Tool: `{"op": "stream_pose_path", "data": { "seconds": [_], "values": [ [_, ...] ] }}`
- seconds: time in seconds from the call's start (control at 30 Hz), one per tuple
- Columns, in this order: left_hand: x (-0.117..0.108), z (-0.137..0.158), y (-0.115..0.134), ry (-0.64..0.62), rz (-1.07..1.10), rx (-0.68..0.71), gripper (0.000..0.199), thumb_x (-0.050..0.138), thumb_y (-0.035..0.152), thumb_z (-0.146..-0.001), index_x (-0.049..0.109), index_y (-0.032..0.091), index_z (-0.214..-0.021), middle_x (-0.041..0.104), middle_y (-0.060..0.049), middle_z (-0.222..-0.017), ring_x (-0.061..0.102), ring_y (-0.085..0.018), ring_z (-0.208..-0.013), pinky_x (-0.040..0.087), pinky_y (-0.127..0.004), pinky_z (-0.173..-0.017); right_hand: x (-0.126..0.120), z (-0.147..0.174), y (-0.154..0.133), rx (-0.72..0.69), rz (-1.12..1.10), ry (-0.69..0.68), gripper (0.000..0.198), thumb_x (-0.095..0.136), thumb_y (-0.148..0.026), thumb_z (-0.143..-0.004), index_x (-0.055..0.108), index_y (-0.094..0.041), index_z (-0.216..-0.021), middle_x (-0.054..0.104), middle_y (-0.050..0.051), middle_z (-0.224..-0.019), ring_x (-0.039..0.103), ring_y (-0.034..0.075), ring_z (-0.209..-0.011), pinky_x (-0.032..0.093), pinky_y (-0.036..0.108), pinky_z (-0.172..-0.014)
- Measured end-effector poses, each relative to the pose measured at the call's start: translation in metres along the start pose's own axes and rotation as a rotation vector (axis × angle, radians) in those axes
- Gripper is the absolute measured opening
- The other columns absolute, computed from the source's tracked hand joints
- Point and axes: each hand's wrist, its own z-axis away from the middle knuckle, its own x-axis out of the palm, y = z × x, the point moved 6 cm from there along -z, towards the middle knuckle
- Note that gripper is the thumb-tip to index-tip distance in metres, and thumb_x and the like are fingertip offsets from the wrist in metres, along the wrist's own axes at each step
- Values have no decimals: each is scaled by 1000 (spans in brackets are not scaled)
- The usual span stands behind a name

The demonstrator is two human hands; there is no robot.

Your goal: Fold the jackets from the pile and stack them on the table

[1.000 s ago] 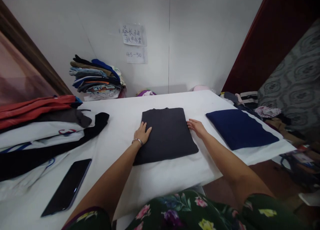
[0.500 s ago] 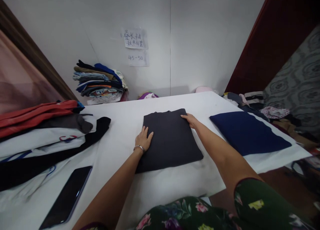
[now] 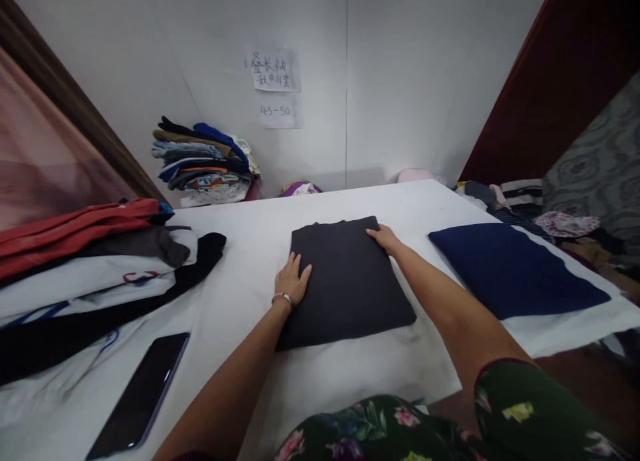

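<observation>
A dark grey folded garment [image 3: 345, 281] lies flat as a near-square on the white table in front of me. My left hand [image 3: 293, 281], with a bracelet at the wrist, rests flat on its left edge, fingers spread. At the upper right edge, my right hand [image 3: 383, 238] has its thumb on top of the cloth; the other fingers are mostly hidden at the edge and seem to pinch it. The garment's collar and sleeves cannot be made out.
A navy folded garment [image 3: 515, 271] lies on the right of the table [image 3: 240, 247]. Loose clothes, including a red one [image 3: 85, 224], are heaped at left, behind a phone [image 3: 143, 394]. A clothes stack [image 3: 207, 161] stands by the wall. More clothing [image 3: 565, 224] is piled beyond the right edge.
The view has shifted slightly, so everything sits a little differently in the picture. Both hands keep their places on the grey garment.
</observation>
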Motion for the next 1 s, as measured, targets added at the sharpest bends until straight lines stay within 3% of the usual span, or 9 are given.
{"op": "stream_pose_path", "data": {
  "seconds": [0.13, 0.2, 0.27, 0.43, 0.63, 0.7, 0.8, 0.87, 1.0],
  "values": [
    [0, 1, 1, -15, 13, -13, 58, 36, 47, -94, 40, 17, -143, 29, -10, -154, 33, -25, -139, 29, -43, -113, -11, 5, -17, -150, 159, 81, 67, 67, -28, -76, 44, -15, -138, 41, 14, -147, 33, 27, -138, 24, 41, -115],
    [1, 1, 1, -29, 22, -20, 59, 35, 48, -93, 39, 17, -143, 27, -10, -155, 32, -25, -139, 28, -44, -113, 0, 12, -26, -302, 313, 74, 70, 61, -36, -82, 37, -14, -143, 24, 13, -156, 16, 26, -144, 14, 41, -118],
    [1, 1, 1, -34, 34, -21, 60, 35, 50, -93, 38, 18, -144, 27, -10, -155, 32, -26, -140, 27, -44, -114, 20, 19, -29, -425, 509, 18, 68, 53, -46, -86, 35, -15, -144, 18, 13, -157, 9, 27, -146, 10, 46, -118],
    [1, 2, 1, -32, 45, -35, 60, 35, 49, -93, 38, 18, -144, 26, -10, -155, 31, -25, -140, 27, -43, -113, 60, 23, -9, -419, 775, -192, 59, 42, -57, -90, 38, -27, -142, 27, 6, -156, 12, 28, -145, 6, 55, -115],
    [-1, 4, 4, -53, 59, -29, 62, 33, 51, -93, 36, 17, -145, 24, -10, -156, 29, -26, -141, 26, -44, -114, 52, 38, -15, -333, 826, -235, 63, 40, -58, -91, 38, -25, -144, 21, 10, -157, 10, 32, -145, 7, 60, -113],
    [0, 5, 5, -58, 69, -32, 63, 33, 51, -93, 35, 16, -145, 23, -10, -157, 29, -26, -141, 25, -43, -114, 51, 59, -18, -384, 831, -253, 65, 40, -60, -90, 39, -24, -144, 20, 11, -157, 8, 33, -145, 5, 60, -113],
    [2, 3, 5, -60, 85, -29, 65, 32, 53, -93, 35, 15, -146, 22, -10, -157, 27, -27, -141, 23, -44, -115, 62, 97, -17, -518, 818, -387, 63, 40, -60, -90, 39, -27, -144, 22, 8, -157, 10, 29, -146, 3, 56, -115],
    [2, -1, 4, -65, 105, -31, 65, 34, 53, -93, 34, 16, -146, 21, -9, -157, 26, -27, -142, 22, -44, -115, 67, 113, -12, -525, 816, -459, 59, 40, -58, -91, 39, -30, -143, 22, 5, -157, 13, 27, -145, 4, 54, -115],
    [-2, -4, 0, -153, 218, -63, 63, 45, 49, -90, 38, 17, -144, 22, -9, -157, 27, -24, -142, 24, -38, -116, 66, 119, -11, -492, 828, -457, 57, 40, -57, -92, 40, -31, -143, 21, 4, -157, 12, 27, -146, 5, 53, -116]
  ]
}}
